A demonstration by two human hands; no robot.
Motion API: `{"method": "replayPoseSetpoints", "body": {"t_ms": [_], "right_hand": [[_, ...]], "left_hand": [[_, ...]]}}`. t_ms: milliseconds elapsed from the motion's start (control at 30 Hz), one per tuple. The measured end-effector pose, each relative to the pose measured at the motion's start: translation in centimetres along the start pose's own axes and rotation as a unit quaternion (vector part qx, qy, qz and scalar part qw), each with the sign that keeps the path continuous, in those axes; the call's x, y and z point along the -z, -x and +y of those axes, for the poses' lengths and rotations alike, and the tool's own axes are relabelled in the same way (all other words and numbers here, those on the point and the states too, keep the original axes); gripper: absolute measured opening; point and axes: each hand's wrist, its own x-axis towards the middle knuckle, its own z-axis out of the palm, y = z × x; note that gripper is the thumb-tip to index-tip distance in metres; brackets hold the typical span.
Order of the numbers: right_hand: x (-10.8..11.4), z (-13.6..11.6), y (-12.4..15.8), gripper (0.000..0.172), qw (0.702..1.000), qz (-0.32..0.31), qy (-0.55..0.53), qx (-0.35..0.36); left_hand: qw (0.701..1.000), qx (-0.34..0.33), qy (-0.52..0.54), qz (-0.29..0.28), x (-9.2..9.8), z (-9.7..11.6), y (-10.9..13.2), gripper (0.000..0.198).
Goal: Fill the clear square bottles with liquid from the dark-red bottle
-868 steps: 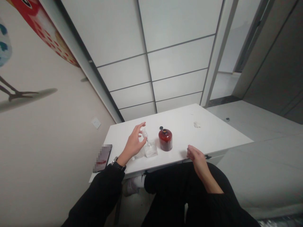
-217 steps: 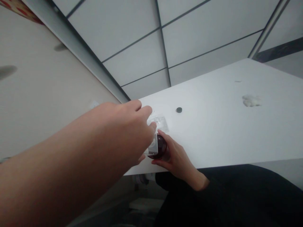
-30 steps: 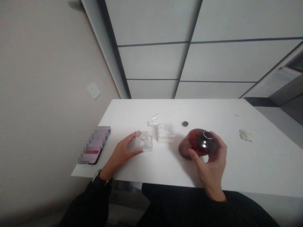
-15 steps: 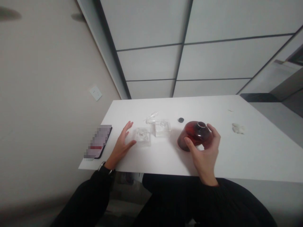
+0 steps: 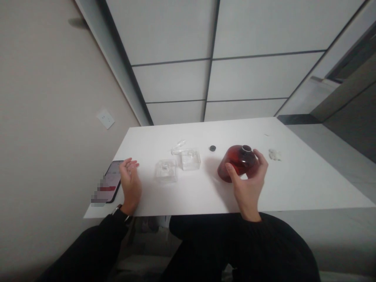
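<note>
My right hand point(image 5: 251, 184) is wrapped round a dark red, see-through bottle point(image 5: 235, 158), thumb on the near side and fingers on the far right. The bottle's narrow mouth is uncapped, and it leans a little to the right. A small black cap point(image 5: 212, 148) lies to its left on the table. Beside the phone point(image 5: 110, 182), my left hand point(image 5: 131, 184) is raised with loosely bent fingers and nothing visible in them. Two clear square glass containers point(image 5: 166, 171) point(image 5: 190, 159) stand between my hands. Behind them lies a thin clear glass piece point(image 5: 178, 147).
The white table point(image 5: 182, 196) has a wall with a socket point(image 5: 105, 118) on its left and panelled doors point(image 5: 176, 111) behind it. A crumpled whitish scrap point(image 5: 274, 154) lies to the right of the bottle.
My left hand has moved left, away from the clear containers to the phone, and its fingers have bent. The right hand still holds the bottle. The view has shifted right.
</note>
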Motion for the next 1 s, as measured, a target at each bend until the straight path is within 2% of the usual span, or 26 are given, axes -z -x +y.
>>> {"method": "replayPoseSetpoints", "body": {"t_ms": [100,233,333,400,433,467,533,600,667,733,800,867,933,1000], "right_hand": [[0.0,-0.1,-0.1,0.084,1.000,0.002,0.005,0.003],[0.0,0.0,-0.3,0.082,1.000,0.005,0.001,-0.008],[-0.1,0.3,-0.5,0.083,1.000,0.003,-0.003,-0.021],[-0.1,0.5,-0.6,0.084,1.000,-0.006,-0.008,-0.029],[-0.1,0.5,-0.6,0.084,0.999,-0.012,-0.008,-0.032],[-0.2,0.6,-0.6,0.083,0.999,-0.017,-0.006,-0.032],[-0.2,0.8,-0.6,0.081,0.999,-0.020,0.002,-0.026],[-0.3,0.9,-0.6,0.081,0.999,-0.019,0.010,-0.025],[-0.4,1.1,-0.6,0.083,0.999,-0.023,0.012,-0.029],[-0.4,1.2,-0.6,0.084,0.999,-0.028,0.010,-0.032],[-0.4,1.3,-0.7,0.086,0.999,-0.032,0.007,-0.033],[-0.3,1.5,-0.7,0.087,0.999,-0.035,0.006,-0.040],[-0.2,1.6,-0.7,0.087,0.998,-0.036,0.004,-0.045],[-0.1,1.6,-0.7,0.085,0.999,-0.032,0.003,-0.042]], "left_hand": [[1.000,-0.002,-0.012,-0.006,-0.1,0.2,0.0,0.030],[0.999,-0.050,-0.014,0.016,0.0,0.7,0.3,0.034],[0.980,-0.183,-0.041,0.071,0.6,2.0,0.7,0.044],[0.955,-0.280,-0.059,0.076,1.0,3.5,0.7,0.045],[0.949,-0.304,-0.061,0.053,1.1,4.6,0.5,0.043],[0.950,-0.304,-0.071,0.008,1.0,5.8,0.1,0.041],[0.946,-0.290,-0.101,-0.106,0.4,8.4,-0.8,0.035],[0.918,-0.290,-0.156,-0.221,-1.0,10.8,-1.8,0.035],[0.877,-0.300,-0.213,-0.309,-2.9,12.5,-2.5,0.051],[0.823,-0.311,-0.291,-0.376,-4.9,13.2,-2.8,0.083],[0.767,-0.310,-0.361,-0.429,-6.7,13.3,-2.5,0.101],[0.729,-0.305,-0.405,-0.460,-8.0,13.2,-2.1,0.102],[0.713,-0.302,-0.425,-0.469,-8.8,13.2,-1.7,0.091],[0.716,-0.300,-0.426,-0.464,-9.3,13.1,-1.5,0.074]]}}
